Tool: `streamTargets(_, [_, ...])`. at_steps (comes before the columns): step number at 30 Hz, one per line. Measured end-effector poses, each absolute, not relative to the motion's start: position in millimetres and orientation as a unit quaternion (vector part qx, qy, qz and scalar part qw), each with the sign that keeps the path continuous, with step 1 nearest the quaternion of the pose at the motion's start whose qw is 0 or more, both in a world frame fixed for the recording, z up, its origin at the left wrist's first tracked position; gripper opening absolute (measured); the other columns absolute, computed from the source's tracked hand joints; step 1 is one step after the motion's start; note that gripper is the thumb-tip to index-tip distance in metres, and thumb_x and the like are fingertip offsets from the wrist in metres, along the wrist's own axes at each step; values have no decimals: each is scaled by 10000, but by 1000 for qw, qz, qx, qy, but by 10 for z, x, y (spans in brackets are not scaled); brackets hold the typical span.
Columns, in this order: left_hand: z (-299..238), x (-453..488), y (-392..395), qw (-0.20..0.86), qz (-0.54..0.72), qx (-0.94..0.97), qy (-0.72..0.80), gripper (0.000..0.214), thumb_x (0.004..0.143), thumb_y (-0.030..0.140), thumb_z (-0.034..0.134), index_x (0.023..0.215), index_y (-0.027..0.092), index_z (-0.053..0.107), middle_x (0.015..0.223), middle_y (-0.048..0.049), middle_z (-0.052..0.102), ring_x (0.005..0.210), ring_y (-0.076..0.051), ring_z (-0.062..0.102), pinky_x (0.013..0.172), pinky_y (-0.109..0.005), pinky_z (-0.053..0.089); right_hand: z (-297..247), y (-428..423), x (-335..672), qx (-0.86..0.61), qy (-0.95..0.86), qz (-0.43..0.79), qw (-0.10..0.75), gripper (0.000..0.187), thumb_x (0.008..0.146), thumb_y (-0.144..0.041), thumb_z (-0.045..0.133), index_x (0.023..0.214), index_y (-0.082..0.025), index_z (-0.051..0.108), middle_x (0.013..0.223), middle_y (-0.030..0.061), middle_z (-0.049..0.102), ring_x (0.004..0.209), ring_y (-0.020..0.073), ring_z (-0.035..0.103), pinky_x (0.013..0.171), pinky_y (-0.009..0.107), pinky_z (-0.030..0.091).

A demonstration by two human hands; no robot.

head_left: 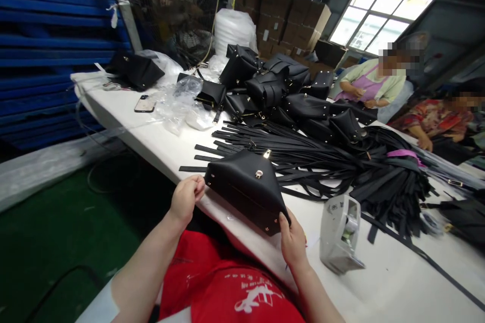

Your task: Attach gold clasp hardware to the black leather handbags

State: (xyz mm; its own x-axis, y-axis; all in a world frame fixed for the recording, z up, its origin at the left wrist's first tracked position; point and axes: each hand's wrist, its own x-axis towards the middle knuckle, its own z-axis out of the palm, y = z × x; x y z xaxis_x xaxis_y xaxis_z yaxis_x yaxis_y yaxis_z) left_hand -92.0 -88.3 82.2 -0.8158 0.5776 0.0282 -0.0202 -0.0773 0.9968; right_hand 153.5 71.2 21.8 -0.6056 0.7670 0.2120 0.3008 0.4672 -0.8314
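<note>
From where I stand, a black bag (pixel 242 192) is at the near edge of the white table (pixel 413 282), tilted, with a small gold-coloured clasp (pixel 258 174) on its panel and metal studs near its corners. The worker's right hand (pixel 293 238) has closed round the lower right corner, thumb flat on the dark surface. The left hand (pixel 186 197) is at the opposite end, fingers curled in close against the corner, though I can't quite tell whether the fingertips have caught the edge or merely touch it. Just beyond the bag, black straps (pixel 273 144) lie fanned across the cloth, running right to a bundle with a pink tie (pixel 406 155) round it. A pale tape dispenser (pixel 340 234) stands to the right of the right hand, near but apart. Behind the straps there's a heap of similar black bags (pixel 267 88) (quite a jumble, piled one over another), with crumpled clear plastic (pixel 176 108) to its left and a phone (pixel 144 104) lying beside that. Across the table a co-worker in a purple apron (pixel 361 82) stands near the heap, and another in a red patterned top (pixel 441 118) is further right.
</note>
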Motion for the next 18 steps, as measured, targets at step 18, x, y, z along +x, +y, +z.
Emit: streamTargets(18, [431, -1070, -925, 2, 594, 236, 769, 217, 758, 344, 664, 867, 172, 740, 701, -28, 679, 659, -172, 622, 639, -280, 493, 33, 780, 1543, -375, -805, 351, 295, 610, 909, -580, 381, 1244, -112, 586, 1224, 176, 632, 1158, 302, 579, 986, 458, 451])
